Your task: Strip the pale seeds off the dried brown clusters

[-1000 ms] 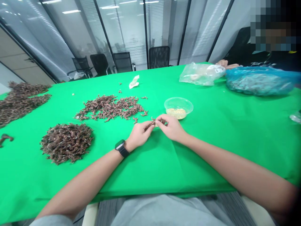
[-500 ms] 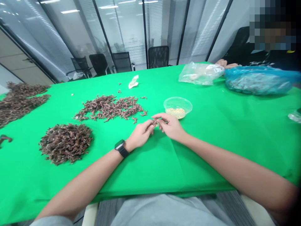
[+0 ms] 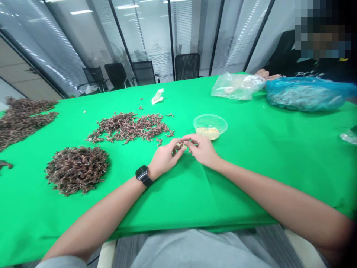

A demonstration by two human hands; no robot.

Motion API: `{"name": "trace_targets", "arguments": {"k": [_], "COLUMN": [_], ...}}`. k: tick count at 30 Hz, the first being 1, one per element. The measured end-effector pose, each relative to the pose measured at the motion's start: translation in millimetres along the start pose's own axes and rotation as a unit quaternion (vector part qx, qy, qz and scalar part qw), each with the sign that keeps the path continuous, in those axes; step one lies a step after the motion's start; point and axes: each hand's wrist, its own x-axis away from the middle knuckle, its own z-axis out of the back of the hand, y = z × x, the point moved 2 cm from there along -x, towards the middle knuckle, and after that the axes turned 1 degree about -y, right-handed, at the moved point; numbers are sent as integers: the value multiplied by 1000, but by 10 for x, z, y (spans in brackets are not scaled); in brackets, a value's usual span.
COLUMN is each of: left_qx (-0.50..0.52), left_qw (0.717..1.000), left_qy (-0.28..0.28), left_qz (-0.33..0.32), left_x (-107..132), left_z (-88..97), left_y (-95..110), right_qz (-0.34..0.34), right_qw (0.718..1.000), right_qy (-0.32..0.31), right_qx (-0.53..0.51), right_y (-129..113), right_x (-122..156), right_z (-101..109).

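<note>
we take the clear bowl (image 3: pixel 210 121) as our landmark. just in front of it and a little to its left, our two hands meet at the fingertips over the green cloth (image 3: pixel 195 197). our left hand (image 3: pixel 165 158) keeps a narrow pinch on a small piece (image 3: pixel 180 145), which is where the work sits: near the bowl, outside it. our right hand (image 3: pixel 203 149) is drawn in narrow too, thumb and fingers against that same piece; whether they grip it or only steady it, we cannot tell.

what has changed over the last second is small. a second ago we saw mostly brown between the fingertips; now pale golden specks show there, and the left thumb and fingers arch a bit wider apart around a darker gap. the piece seems to have been turned or worked in place, and we judge its handling to be midway, since neither hand has let go or moved away.

around the bowl nothing has shifted that we can see. the golden grains (image 3: pixel 208 131) lie in its bottom. left of it is the loose spread of brown pieces (image 3: pixel 131 128), and farther left, nearer to us, the rounded heap (image 3: pixel 78 169). beyond it to the right lie a clear bag (image 3: pixel 237 86) and a blue bag (image 3: pixel 305 95).
</note>
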Motion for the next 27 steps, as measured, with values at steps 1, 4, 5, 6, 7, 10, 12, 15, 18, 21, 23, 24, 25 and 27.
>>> {"name": "trace_targets", "arguments": {"k": [1,4,5,6,7,10,12,15,18,21,23,24,25,27], "left_qx": [-22,-63,-64,-59,-49,5,42,74,87,98,115,127,140,165], "left_qw": [1000,997,997,996,996,993,989,985,984,983,982,981,979,976], "left_qy": [5,34,45,55,64,87,97,104,103,99,96,92,87,78], "left_qz": [-1,12,21,33,46,86,102,114,117,117,117,116,115,114], "left_x": [2,-9,-17,-28,-38,-68,-82,-91,-91,-87,-85,-83,-82,-78], "left_z": [2,8,9,9,9,4,-4,-13,-14,-12,-16,-21,-27,-40], "left_y": [1,-29,-51,-79,-112,-218,-272,-308,-300,-283,-279,-278,-278,-275], "right_qz": [0,-1,3,11,21,37,27,14,9,-2,-14,-21,-28,-40], "right_qw": [1000,1000,999,997,992,964,945,935,945,966,979,985,989,994], "right_qy": [1,14,20,21,14,-48,-88,-110,-98,-64,-45,-36,-29,-14], "right_qx": [-2,13,37,74,120,260,313,336,313,250,197,168,141,98], "right_y": [-3,-4,-1,1,3,13,20,36,81,142,173,183,190,200], "right_x": [-2,-18,-25,-31,-34,-29,-17,-14,-38,-76,-98,-106,-113,-120], "right_z": [-1,30,51,71,88,102,86,49,27,30,37,39,39,38]}}
